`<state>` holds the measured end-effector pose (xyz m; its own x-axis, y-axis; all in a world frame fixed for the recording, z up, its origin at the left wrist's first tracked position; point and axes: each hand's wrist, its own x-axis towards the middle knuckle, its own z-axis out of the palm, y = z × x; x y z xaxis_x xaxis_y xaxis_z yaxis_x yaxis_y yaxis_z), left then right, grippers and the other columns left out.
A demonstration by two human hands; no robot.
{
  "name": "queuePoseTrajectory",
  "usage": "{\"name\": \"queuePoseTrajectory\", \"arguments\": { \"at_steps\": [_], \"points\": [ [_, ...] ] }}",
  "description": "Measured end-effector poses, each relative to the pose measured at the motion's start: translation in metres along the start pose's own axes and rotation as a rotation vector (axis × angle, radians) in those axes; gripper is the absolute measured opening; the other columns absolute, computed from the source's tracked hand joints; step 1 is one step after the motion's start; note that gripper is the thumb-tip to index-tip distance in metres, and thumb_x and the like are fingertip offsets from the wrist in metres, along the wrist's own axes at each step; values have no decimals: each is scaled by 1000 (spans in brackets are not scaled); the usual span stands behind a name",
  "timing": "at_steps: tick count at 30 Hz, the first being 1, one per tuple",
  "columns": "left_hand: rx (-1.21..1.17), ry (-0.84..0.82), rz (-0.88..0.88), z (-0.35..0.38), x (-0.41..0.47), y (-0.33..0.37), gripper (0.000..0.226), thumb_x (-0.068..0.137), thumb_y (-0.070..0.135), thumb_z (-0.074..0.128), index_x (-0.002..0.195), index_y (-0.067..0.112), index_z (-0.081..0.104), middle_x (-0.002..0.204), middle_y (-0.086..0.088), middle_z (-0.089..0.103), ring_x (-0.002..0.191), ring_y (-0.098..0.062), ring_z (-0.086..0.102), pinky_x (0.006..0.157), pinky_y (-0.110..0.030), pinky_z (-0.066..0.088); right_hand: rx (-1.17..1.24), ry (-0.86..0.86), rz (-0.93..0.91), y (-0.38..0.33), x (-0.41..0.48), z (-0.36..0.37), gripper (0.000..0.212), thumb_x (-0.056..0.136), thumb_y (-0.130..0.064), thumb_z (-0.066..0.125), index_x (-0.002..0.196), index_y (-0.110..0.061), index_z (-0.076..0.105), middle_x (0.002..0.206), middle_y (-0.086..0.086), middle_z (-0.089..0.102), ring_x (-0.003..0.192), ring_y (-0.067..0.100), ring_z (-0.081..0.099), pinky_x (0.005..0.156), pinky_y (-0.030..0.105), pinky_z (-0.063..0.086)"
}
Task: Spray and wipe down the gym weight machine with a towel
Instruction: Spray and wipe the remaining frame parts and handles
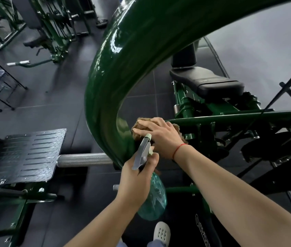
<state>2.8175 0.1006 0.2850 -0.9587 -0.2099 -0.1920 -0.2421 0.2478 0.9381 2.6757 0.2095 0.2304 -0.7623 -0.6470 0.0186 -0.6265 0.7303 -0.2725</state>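
Gym floor, green weight machines (52,29), padded seat (207,82), dark rubber floor tiles (52,97)

Right hand (160,138) flat on brown towel (176,127) against green machine frame (109,86), left hand (135,177) around spray bottle (154,198)

A single wide-angle camera is sitting on the person's head, looking forward and steeply down along both forearms (230,184). It is facing the weight machine's curved green frame tube (116,72), which is sweeping very near across the upper middle, bowed by the lens. The left hand (135,177) with the spray bottle (152,198) and the right hand (162,138) on the towel (176,128) are lying close at centre; the floor (66,107), the footplate (28,154) and a shoe (161,232) are showing well below.
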Motion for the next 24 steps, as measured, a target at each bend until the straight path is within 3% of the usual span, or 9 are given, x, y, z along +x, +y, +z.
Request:
{"name": "queuePoseTrajectory", "arguments": {
  "at_steps": [2, 5, 9, 12, 14, 16, 19, 23, 24],
  "points": [
    [-30, 39, -6, -2, 2, -1, 39, 92, 50, 61, 108, 17, 74, 94, 2, 75, 93, -9, 69, 84, -22, 52, -11, 14, -3, 6, 0, -3, 70, 87, -28, 68, 148, -48, 40, 160, -15, 30, 140, 26, 27, 111, 47, 33],
    [-32, 31, -12, -3, 6, 0, 56, 80, 61, 58, 92, 7, 66, 83, -1, 63, 80, -9, 56, 70, -19, 47, 0, 32, 138, 17, -1, -12, 62, 86, -22, 60, 142, -47, 47, 155, -16, 36, 134, 25, 33, 107, 44, 33],
    [-25, -8, -47, -6, 6, 0, 21, 95, 44, 62, 91, 24, 60, 83, -2, 58, 79, -11, 51, 63, -15, 43, 62, 56, 513, 44, 5, -30, 48, 85, -36, 60, 132, -42, 55, 138, -7, 52, 126, 29, 41, 102, 43, 34],
    [6, 8, -41, -9, 3, -1, 15, 99, 33, 62, 85, 25, 61, 81, -7, 67, 70, -22, 58, 69, -29, 53, 32, -72, 619, 48, 25, -41, 40, 90, -42, 54, 128, -31, 58, 130, 3, 56, 125, 33, 43, 100, 47, 36],
    [-8, 22, -56, -10, 0, 1, 9, 98, 32, 63, 92, 37, 66, 88, 1, 75, 75, -23, 70, 76, -39, 59, 24, -125, 599, 42, 40, -41, 43, 92, -43, 52, 130, -23, 53, 130, 9, 57, 126, 34, 45, 101, 49, 36],
    [-12, 31, -57, -12, -2, 0, 8, 98, 31, 64, 100, 37, 68, 94, 10, 76, 83, -13, 73, 80, -33, 57, 89, -169, 535, 34, 53, -43, 52, 92, -45, 55, 134, -16, 45, 127, 14, 58, 123, 36, 49, 100, 49, 40],
    [44, 33, -49, -15, -3, -4, 9, 96, 40, 65, 104, 41, 69, 88, 8, 74, 90, -8, 71, 81, -30, 54, 94, -304, 322, 12, 70, -47, 51, 91, -53, 56, 130, -21, 46, 116, 9, 61, 107, 30, 52, 86, 44, 43],
    [130, 30, -18, -16, -4, -4, 12, 86, 50, 58, 95, 44, 63, 77, 1, 71, 78, -17, 69, 76, -50, 57, 29, -420, 66, -27, 86, -37, 14, 94, -41, 55, 88, -28, 59, 81, -8, 53, 92, 23, 54, 78, 37, 45],
    [141, 34, -16, -16, -4, -3, 12, 84, 47, 57, 95, 44, 61, 76, -1, 70, 76, -21, 68, 74, -52, 56, 49, -415, 61, -32, 88, -35, 18, 93, -35, 56, 77, -26, 57, 76, -9, 53, 87, 22, 57, 76, 35, 46]
  ]
}}
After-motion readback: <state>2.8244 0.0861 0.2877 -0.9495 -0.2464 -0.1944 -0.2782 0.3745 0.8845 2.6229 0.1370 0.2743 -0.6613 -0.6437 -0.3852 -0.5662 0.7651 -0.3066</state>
